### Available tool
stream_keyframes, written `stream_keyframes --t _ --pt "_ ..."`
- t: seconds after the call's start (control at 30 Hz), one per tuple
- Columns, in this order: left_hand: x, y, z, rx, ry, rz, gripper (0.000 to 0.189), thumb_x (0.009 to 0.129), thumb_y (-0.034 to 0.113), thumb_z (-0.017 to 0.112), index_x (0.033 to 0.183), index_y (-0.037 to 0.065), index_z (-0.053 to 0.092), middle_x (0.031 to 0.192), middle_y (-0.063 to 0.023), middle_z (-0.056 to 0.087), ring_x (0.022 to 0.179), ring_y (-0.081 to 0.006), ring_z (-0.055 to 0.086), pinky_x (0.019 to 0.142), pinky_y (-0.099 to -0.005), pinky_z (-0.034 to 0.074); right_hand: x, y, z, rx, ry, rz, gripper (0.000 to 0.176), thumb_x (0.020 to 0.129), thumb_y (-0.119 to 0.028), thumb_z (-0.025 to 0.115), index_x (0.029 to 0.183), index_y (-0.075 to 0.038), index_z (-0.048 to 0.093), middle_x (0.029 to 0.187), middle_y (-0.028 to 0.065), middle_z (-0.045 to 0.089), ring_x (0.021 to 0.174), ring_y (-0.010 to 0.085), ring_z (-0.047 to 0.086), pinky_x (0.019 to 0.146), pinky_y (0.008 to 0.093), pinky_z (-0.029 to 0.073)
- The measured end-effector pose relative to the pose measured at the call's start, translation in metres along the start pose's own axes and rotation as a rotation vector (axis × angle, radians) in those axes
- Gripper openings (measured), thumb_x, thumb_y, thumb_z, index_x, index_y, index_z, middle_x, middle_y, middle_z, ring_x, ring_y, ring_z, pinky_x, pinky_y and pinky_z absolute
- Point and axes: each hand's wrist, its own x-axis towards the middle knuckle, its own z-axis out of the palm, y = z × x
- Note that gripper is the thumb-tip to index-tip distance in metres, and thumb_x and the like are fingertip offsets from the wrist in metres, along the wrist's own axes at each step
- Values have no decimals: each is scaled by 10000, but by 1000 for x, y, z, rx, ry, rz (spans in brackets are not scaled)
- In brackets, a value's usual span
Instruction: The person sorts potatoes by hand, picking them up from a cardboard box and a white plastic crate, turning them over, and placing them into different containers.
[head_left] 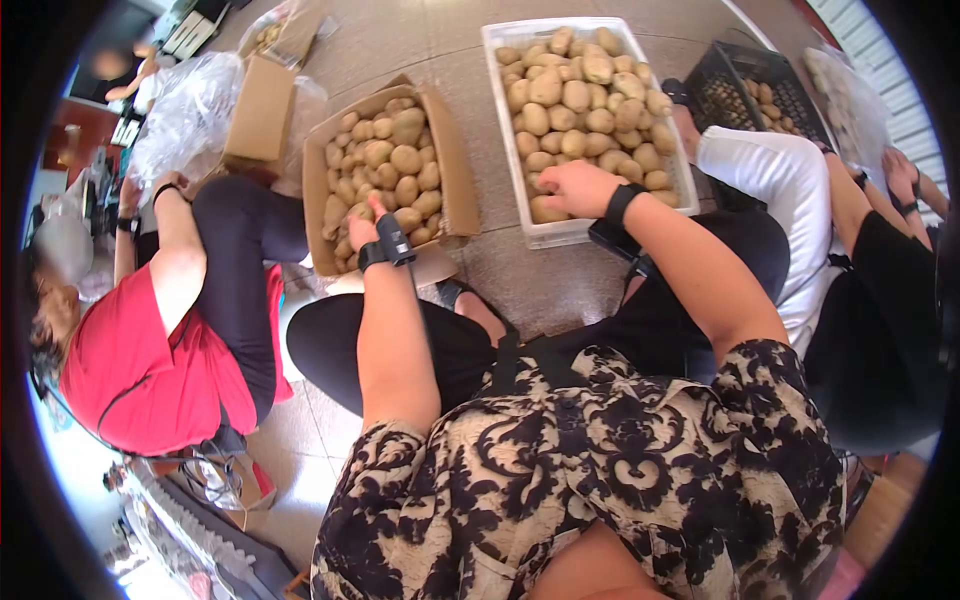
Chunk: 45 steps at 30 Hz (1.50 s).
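Observation:
My left hand (362, 228) is over the near part of a cardboard box (452, 165) full of potatoes (378, 153). Its thumb points up and its fingers curl down among the potatoes; what they hold, if anything, is hidden. To the right is a white plastic crate (508, 165) heaped with potatoes (575, 96). At the crate's near left corner, my right hand (582, 188) reaches in palm down, its fingers closed on a potato (547, 209). Dark bands circle both wrists, and a small device sits on the left one.
A person in a red top (150, 360) sits at the left, near a cardboard box (258, 112) and clear plastic bags (190, 110). At the right, a white-trousered leg (775, 185) is beside a black crate (722, 75) holding potatoes.

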Motion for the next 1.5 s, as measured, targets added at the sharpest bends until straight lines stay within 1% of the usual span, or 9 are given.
stream_keyframes --t 0.1,0.2,0.3,0.33,0.63,0.73,0.97,1.27,1.5 --pt "14 -23 26 43 -72 -158 797 839 620 327 802 -126 603 780 -294 604 801 -410 589 685 -436 473 -5 -6 -6 7 -9 27 318 750 -271 612 984 -57 590 930 159 631 880 328 594 766 394 473" --pt "-3 18 -8 6 -282 -210 661 885 477 391 877 -158 576 891 -294 600 840 -345 603 687 -376 511 -8 -8 -8 -20 -2 67 322 758 -257 615 1011 -60 592 951 148 634 899 312 596 787 382 473" --pt "11 12 26 -1820 -151 -684 306 896 27 398 1137 -159 373 1058 -185 496 956 -238 547 794 -271 539 -11 -8 -10 -5 -1 91 326 765 -247 617 1032 -61 592 959 143 634 907 300 598 796 375 470" --pt "14 20 27 -1919 -150 -857 269 897 24 373 1105 -146 360 1004 -179 515 923 -265 557 788 -309 541 -12 -9 -11 -8 -24 110 327 767 -249 618 1034 -60 593 959 142 635 906 298 599 798 373 470" --pt "-26 83 16 -1737 -514 -1039 182 909 110 436 1047 3 484 1019 -77 571 953 -235 558 807 -373 482 -20 -1 -13 -1 -16 112 327 760 -266 630 1010 -57 602 928 148 636 886 297 601 781 380 473" --pt "-40 105 6 -1666 -640 -995 273 917 117 380 1177 39 412 1191 -95 495 1111 -262 472 920 -415 388 -21 9 -8 -20 25 94 348 757 -255 624 1039 -52 595 919 156 621 877 305 582 775 382 460" --pt "-64 157 -31 -1558 -825 -1071 247 922 136 390 1148 44 427 1195 -122 490 1084 -282 483 908 -413 406 -28 17 -21 -16 76 151 336 740 -270 634 1009 -70 616 950 157 627 908 304 594 798 393 470" --pt "-56 196 -58 -1315 -1012 -705 229 914 119 417 1123 30 448 1183 -148 488 1048 -284 501 861 -358 456 -48 40 -47 -11 306 362 306 762 -252 631 1003 -68 593 945 156 616 938 314 574 812 399 460" --pt "-58 198 -19 -1285 -1072 -810 243 917 135 416 1128 17 442 1168 -151 486 1051 -282 493 866 -363 457 -60 71 -37 -87 249 427 363 757 -276 626 1017 -31 564 987 195 590 943 331 567 831 401 454"
